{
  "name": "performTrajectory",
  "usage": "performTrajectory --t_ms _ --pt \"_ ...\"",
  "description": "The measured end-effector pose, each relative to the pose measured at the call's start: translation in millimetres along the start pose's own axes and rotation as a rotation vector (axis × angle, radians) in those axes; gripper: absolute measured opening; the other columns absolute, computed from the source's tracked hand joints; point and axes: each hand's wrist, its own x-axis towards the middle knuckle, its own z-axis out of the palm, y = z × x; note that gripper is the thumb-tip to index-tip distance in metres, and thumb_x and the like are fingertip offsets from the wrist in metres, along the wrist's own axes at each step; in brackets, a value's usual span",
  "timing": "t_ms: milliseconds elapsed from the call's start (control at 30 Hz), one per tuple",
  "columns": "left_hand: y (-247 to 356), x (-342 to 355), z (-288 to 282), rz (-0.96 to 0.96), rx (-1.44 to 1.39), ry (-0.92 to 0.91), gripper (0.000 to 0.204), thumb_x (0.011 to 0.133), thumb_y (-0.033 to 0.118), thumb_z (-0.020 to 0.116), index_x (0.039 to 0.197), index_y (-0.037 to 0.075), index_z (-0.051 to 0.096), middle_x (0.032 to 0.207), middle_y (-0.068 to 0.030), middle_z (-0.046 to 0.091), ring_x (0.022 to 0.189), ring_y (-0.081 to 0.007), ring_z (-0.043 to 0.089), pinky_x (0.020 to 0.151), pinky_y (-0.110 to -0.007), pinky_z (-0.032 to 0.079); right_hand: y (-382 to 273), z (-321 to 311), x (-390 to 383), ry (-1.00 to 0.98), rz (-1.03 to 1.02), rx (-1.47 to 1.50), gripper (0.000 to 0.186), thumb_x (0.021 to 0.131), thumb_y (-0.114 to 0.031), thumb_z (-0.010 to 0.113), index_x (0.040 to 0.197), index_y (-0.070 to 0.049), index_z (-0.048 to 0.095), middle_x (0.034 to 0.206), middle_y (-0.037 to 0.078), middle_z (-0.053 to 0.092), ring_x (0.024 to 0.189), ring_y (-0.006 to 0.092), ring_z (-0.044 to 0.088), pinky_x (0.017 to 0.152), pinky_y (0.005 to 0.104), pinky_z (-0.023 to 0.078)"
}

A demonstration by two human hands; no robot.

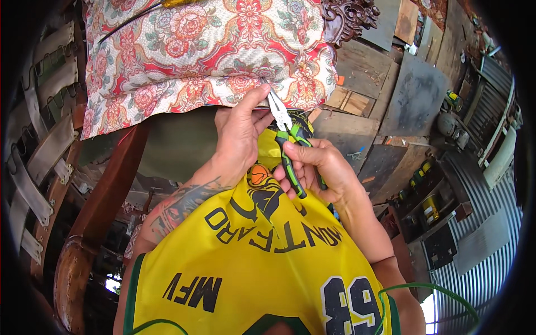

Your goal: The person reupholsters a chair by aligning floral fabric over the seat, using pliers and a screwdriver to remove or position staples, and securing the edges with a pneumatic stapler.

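Floral fabric [184, 61] in red, white and green covers a broad padded piece in front of me, its near edge hanging loose. My left hand [240, 128] pinches that edge, thumb on top and fingers curled beneath. In my right hand [318, 167] is a pair of pliers [281, 114] with green and black handles. The jaws point away from me, and their tips touch or nearly touch the fabric beside my left thumb. Whether the jaws grip anything small there, I cannot tell.
Carved dark wood [349, 21] juts out at the far right of the padded piece. A thin dark rod [131, 21] lies on the fabric. To the left stand a brown wooden frame [103, 223] and pale straps [30, 190]. Boards [357, 67] cover the floor at right.
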Motion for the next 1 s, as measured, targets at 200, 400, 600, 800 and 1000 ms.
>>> performTrajectory --t_ms 200,400,600,800,1000 --pt "4.2 -1.3 1.0 0.003 -0.007 0.001 0.041 0.094 0.023 0.078 0.121 -0.005 0.064 0.115 -0.0127 0.069 0.107 -0.0256 0.067 0.101 -0.041 0.055 2.8 -9.6 5.3 -0.217 0.147 0.291 0.046 0.1 -0.05 0.064 0.111 -0.006 0.063 0.088 0.013 0.068 0.069 0.0244 0.064 0.058 0.0354 0.048" --pt "2.3 1.4 -6.8 -0.003 -0.07 -0.081 0.045 0.096 0.021 0.077 0.125 -0.008 0.061 0.123 -0.0166 0.067 0.114 -0.027 0.067 0.104 -0.042 0.054 5.5 23.8 -0.3 -0.074 0.026 0.025 0.033 0.104 -0.037 0.063 0.101 -0.004 0.061 0.079 0.005 0.056 0.062 0.0181 0.055 0.051 0.0346 0.045" --pt "12.8 -19.7 -20.1 -0.278 -0.001 -0.36 0.047 0.1 0.041 0.071 0.119 -0.001 0.064 0.115 -0.012 0.07 0.105 -0.0233 0.068 0.091 -0.037 0.056 5.0 59.6 -6.6 0.283 -0.013 -0.322 0.026 0.104 -0.026 0.061 0.087 -0.007 0.054 0.074 0.003 0.053 0.054 0.0136 0.051 0.044 0.03 0.041" --pt "3.8 -28.0 -6.1 -0.416 0.024 -0.392 0.043 0.101 0.044 0.07 0.114 0.004 0.064 0.107 -0.0084 0.069 0.101 -0.0198 0.067 0.091 -0.035 0.054 2.1 86.4 -12.8 0.517 -0.194 -1.309 0.037 0.094 -0.021 0.053 0.104 0.012 0.067 0.098 0.03 0.071 0.089 0.0453 0.071 0.08 0.049 0.058" --pt "1.7 -26.8 8.0 -0.415 -0.126 -0.401 0.044 0.106 0.04 0.06 0.125 0.001 0.058 0.124 -0.0126 0.068 0.119 -0.0238 0.063 0.109 -0.04 0.048 -3.5 100.8 -16.3 0.674 -0.209 -1.627 0.036 0.093 -0.02 0.051 0.104 0.009 0.068 0.11 0.036 0.068 0.106 0.047 0.068 0.093 0.0502 0.055"
